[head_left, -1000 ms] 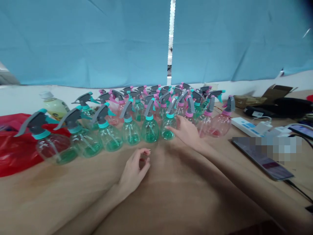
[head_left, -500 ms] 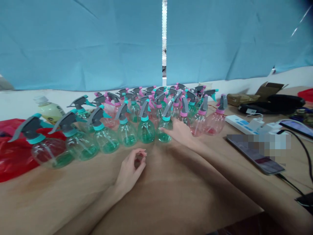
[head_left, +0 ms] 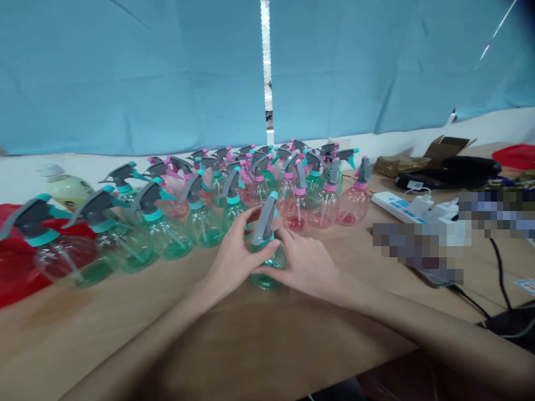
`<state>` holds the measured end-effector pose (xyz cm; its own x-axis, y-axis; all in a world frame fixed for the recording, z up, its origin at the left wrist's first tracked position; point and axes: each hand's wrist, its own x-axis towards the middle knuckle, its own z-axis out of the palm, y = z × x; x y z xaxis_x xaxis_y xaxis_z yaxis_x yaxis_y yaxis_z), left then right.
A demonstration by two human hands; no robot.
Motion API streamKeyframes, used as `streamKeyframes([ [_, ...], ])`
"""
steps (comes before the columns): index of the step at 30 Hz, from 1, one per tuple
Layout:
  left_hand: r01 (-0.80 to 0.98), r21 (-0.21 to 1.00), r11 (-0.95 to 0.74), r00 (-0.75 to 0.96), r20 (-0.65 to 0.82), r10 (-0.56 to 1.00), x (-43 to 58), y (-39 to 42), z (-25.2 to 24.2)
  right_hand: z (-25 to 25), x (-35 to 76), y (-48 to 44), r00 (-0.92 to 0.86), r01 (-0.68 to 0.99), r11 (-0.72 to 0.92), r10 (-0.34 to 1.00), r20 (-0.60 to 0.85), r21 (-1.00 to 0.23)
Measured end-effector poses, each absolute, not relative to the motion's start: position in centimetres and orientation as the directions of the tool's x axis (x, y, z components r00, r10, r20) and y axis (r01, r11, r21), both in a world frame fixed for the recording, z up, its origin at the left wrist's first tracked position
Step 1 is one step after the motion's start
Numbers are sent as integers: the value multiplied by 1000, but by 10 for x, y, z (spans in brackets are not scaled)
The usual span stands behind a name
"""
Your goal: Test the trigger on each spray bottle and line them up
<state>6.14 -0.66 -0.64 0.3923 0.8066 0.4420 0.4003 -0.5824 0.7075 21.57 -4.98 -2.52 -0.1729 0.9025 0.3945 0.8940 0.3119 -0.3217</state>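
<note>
A clear green spray bottle (head_left: 275, 259) with a grey trigger head and a turquoise collar stands upright in front of me, pulled forward of the others. My left hand (head_left: 237, 253) is closed around its upper part by the collar, thumb across the near side. My right hand (head_left: 314, 265) grips the bottle's round body from the right. The far fingers of both hands are partly hidden behind it. Just behind are another green spray bottle (head_left: 232, 210) and a pink spray bottle (head_left: 296, 210).
Several green and pink spray bottles crowd the table's back. At left lie a red plastic bag (head_left: 19, 259) and a pale yellow bottle (head_left: 69, 189). On the right are a power strip (head_left: 393, 205), a partly blurred phone (head_left: 434, 277), cables and an open cardboard box (head_left: 449, 149).
My right hand has drawn the green spray bottle out of the front row toward me. My left hand, empty before, has moved up and right and closed on it too.
</note>
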Motion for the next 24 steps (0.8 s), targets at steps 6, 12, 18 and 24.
streamKeyframes([
  [6, 261, 761, -594, 412, 469, 781, 72, -17, -1, -29, 207, -64, -277, 831, 456, 835, 475, -319],
  [12, 283, 759, -587, 393, 467, 792, 61, -23, -2, -35, 223, -60, -464, 653, 610, 790, 400, -448],
  [18, 315, 775, -547, 373, 429, 823, 54, -15, -4, -67, 256, -34, -573, 589, 658, 749, 332, -468],
  [24, 321, 787, -528, 387, 400, 831, 52, -10, -3, -93, 264, -7, -597, 609, 690, 723, 346, -390],
])
